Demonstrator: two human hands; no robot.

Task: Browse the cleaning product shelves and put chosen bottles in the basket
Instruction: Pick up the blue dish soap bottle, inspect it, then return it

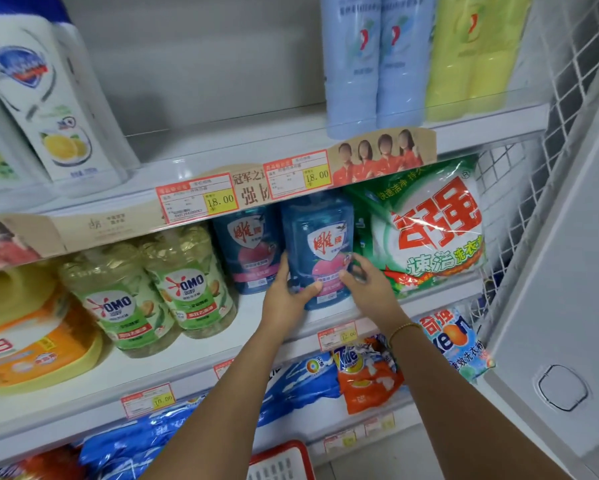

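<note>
**Both hands on a blue bottle at the middle shelf**

The blue bottle [317, 251] stood upright on the middle shelf [251, 308], near its front edge, with both hands wrapped round its lower half. The left hand [286, 296] clasped the bottle's left side, thumb laid across the front near the base. The right hand [367, 285] gripped the right side, thumb on the label, with a gold bracelet [403, 329] on its wrist.

Neighbours crowded in. A second blue bottle [248, 247] of the same kind stood just beside it on the left, a little further back; whether the two touched could not be told. On the right a big green detergent bag [433, 230] leaned by the wire mesh side panel [519, 209], its lower corner just behind the right hand. The upper shelf's front lip, with a price tag [300, 174], hung directly over the held bottle and hid its top. Further left stood two OMO bottles [190, 282] side by side, then a yellow and orange tub [24, 327].

On the upper shelf stood pale blue bottles [374, 64], yellow bottles [471, 57] and a white bottle [49, 98] showing a lemon. Beneath the forearms, on the shelf below, lay blue bags [301, 386], an orange Tide bag [364, 379] and a Keon bag [454, 341]. The red basket [280, 460] showed at the bottom edge between the forearms, well below the bottle.
</note>
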